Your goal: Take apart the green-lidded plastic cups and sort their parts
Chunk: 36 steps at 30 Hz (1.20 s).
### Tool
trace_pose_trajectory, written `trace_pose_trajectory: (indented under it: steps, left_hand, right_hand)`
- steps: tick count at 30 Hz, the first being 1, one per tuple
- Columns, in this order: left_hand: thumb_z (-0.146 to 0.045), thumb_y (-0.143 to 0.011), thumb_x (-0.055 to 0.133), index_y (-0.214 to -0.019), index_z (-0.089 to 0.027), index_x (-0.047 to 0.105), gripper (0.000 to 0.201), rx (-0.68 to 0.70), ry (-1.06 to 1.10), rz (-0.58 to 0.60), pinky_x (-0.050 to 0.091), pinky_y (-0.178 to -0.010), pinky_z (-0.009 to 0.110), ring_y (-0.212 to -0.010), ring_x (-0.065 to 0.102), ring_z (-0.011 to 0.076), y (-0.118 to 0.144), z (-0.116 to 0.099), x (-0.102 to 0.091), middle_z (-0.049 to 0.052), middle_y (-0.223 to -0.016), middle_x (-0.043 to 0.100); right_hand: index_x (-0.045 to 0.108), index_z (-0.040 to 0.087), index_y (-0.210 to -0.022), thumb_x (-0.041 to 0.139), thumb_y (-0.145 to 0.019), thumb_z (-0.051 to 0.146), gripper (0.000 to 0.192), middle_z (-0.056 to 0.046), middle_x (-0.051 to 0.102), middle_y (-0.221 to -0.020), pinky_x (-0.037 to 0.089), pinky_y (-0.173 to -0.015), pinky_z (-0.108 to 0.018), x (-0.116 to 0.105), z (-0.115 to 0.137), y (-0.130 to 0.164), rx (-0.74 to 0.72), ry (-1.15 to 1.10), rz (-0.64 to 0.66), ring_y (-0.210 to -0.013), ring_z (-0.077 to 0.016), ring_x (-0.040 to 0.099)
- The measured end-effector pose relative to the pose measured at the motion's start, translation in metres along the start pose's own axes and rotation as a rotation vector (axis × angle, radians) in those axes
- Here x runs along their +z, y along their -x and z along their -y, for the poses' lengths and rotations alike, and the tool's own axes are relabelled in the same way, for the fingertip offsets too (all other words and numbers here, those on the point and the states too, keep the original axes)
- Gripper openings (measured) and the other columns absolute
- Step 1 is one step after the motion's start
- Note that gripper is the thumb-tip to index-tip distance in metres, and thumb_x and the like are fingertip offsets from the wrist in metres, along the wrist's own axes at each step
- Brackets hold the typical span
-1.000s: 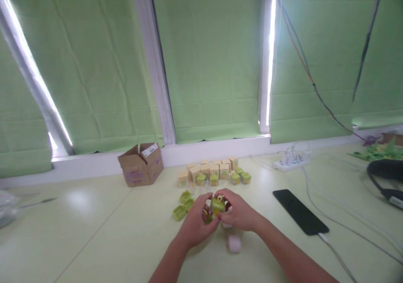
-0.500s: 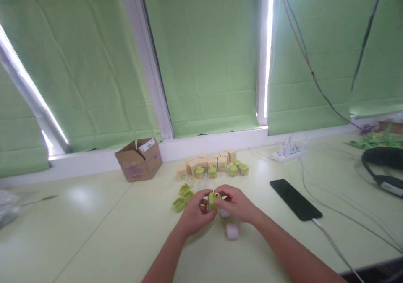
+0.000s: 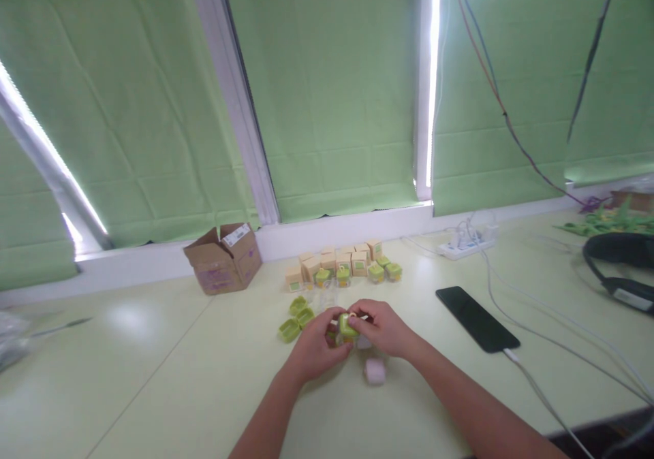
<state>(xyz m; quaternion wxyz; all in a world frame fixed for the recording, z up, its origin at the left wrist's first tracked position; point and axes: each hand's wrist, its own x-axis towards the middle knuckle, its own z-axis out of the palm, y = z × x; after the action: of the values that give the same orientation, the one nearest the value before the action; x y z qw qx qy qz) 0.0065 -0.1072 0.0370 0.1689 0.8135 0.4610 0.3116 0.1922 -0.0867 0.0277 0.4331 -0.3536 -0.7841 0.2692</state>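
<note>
Pinching from both sides now: head view, and the left hand (image 3: 314, 346) and right hand (image 3: 382, 327) meet over the near middle of the table (image 3: 153, 377), both closed round a small green cap (image 3: 348, 325) held just above the surface. Left fingers curl in on its left face, right fingertips press from the top and right; a yellowish bit shows at its top, too small to read. What sits under the cap is hidden by the fingers.

Just near of the hands lies a pink piece (image 3: 375, 371), apart from them. Left of the hands, three green lids (image 3: 295, 317) lie loose. Farther off, a cluster of tan boxes (image 3: 332, 265) with more green-topped pieces stands in rows; a cardboard box (image 3: 223, 257) sits far left, a phone (image 3: 477, 319) lies to the right on its cable.

My read on doing this well: keep the cap square between both thumbs, press evenly and not from one corner, and work low over the table so nothing drops far if the grip slips.
</note>
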Motion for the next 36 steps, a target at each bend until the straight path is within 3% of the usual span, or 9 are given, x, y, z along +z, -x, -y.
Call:
trace_pose_trajectory:
  steps: [13, 22, 30, 36]
  left_hand:
    - [-0.023, -0.068, 0.064, -0.115, -0.022, 0.051, 0.049, 0.059, -0.109, 0.001, 0.047, -0.078, 0.03, -0.084, 0.059, 0.0177, -0.0001, 0.0054, -0.0057, 0.004, -0.106, 0.062]
    - [-0.022, -0.065, 0.066, -0.114, -0.022, 0.05, 0.051, 0.084, -0.141, -0.018, 0.047, -0.078, 0.028, -0.083, 0.059, 0.0166, -0.0007, 0.0072, -0.0067, 0.002, -0.103, 0.062]
    - [-0.023, -0.066, 0.065, -0.11, -0.019, 0.05, 0.047, 0.052, -0.156, -0.043, 0.045, -0.065, 0.026, -0.065, 0.054, 0.0138, -0.0018, 0.0031, -0.0041, -0.002, -0.076, 0.058]
    - [-0.026, -0.066, 0.065, -0.11, -0.018, 0.049, 0.048, 0.029, -0.187, -0.034, 0.046, -0.069, 0.028, -0.07, 0.056, 0.0157, -0.0012, 0.0103, -0.0028, 0.001, -0.087, 0.06]
  right_hand:
    - [0.064, 0.02, -0.086, 0.05, -0.086, 0.028, 0.016, 0.0, 0.063, -0.08, 0.041, -0.066, -0.021, 0.0034, -0.0004, -0.0002, -0.01, 0.047, 0.01, -0.076, -0.0129, 0.055]
    - [0.063, 0.021, -0.091, 0.048, -0.087, 0.025, 0.017, -0.001, 0.064, -0.084, 0.041, -0.069, -0.022, 0.0033, 0.0026, 0.0006, -0.064, 0.082, 0.017, -0.079, -0.014, 0.056]
    - [0.06, 0.02, -0.092, 0.044, -0.089, 0.024, 0.017, -0.002, 0.063, -0.084, 0.04, -0.071, -0.024, 0.0014, 0.007, 0.0018, -0.097, 0.135, 0.003, -0.078, -0.0144, 0.056]
    - [0.059, 0.021, -0.096, 0.042, -0.09, 0.027, 0.019, -0.001, 0.063, -0.085, 0.041, -0.067, -0.023, -0.003, 0.0042, 0.0012, -0.074, 0.085, -0.047, -0.077, -0.0141, 0.056]
